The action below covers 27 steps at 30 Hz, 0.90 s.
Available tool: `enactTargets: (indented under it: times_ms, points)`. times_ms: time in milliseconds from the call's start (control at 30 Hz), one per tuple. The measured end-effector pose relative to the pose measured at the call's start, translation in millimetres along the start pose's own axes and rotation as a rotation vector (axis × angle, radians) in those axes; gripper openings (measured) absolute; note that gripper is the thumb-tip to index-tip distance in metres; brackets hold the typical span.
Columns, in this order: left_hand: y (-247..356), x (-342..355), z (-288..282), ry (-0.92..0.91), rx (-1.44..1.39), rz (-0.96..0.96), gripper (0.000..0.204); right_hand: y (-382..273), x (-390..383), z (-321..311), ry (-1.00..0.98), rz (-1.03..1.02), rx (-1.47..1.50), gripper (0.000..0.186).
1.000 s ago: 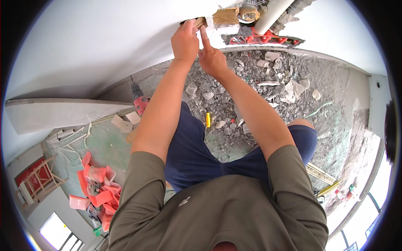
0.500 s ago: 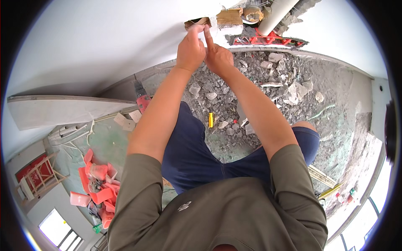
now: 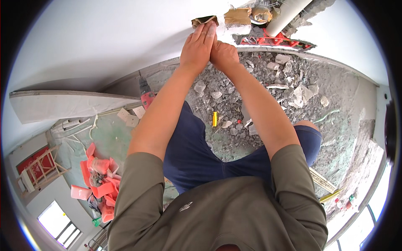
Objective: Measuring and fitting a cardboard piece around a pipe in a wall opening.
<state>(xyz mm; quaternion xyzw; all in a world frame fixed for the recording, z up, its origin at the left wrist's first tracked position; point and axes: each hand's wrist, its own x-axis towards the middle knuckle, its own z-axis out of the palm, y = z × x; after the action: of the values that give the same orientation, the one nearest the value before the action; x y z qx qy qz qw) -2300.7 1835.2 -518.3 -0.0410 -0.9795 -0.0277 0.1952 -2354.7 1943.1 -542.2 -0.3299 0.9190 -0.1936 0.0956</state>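
Both my hands meet at a rectangular hole (image 3: 204, 20) cut in the white wall (image 3: 138, 37). My left hand (image 3: 197, 47) has its fingers stretched out flat, tips at the hole's lower edge. Close against it, my right hand (image 3: 224, 55) has its fingers curled in, their tips hidden behind the left fingers. Whatever may be held there does not show. Inside the hole, a pale brownish edge is visible. A torn brown piece (image 3: 238, 17) is set in the wall just right of the hole.
A white pipe (image 3: 288, 17) and a red level-like frame (image 3: 278, 40) occupy a broken opening at the right. Rubble (image 3: 299, 95) covers the floor, with a yellow screwdriver handle (image 3: 215, 119) on it. A red drill (image 3: 147, 97) stands left, beyond it a leaning board (image 3: 71, 105) and red wrapping (image 3: 102, 180).
My left fingers have straightened from a bent pinch and now lie flat over the right fingertips at the hole. The view has shifted slightly.
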Motion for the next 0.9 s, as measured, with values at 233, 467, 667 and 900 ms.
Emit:
enactTargets:
  times_ms: [233,467,667,900]
  points:
    - [-12,-3,-3,0.059,-0.323,-0.036,0.043,20,-2,-5,0.340,-0.056,0.256,0.040]
    - [-16,-5,-2,0.104,-0.175,0.012,0.036,-7,20,-26,0.347,0.226,0.871,0.027]
    - [-12,-10,-7,0.026,-0.032,0.011,0.044,-7,25,-28,0.447,0.158,0.502,0.030]
    - [-5,-9,-15,-0.073,0.023,-0.061,0.052,-14,30,-19,0.534,0.241,0.526,0.033]
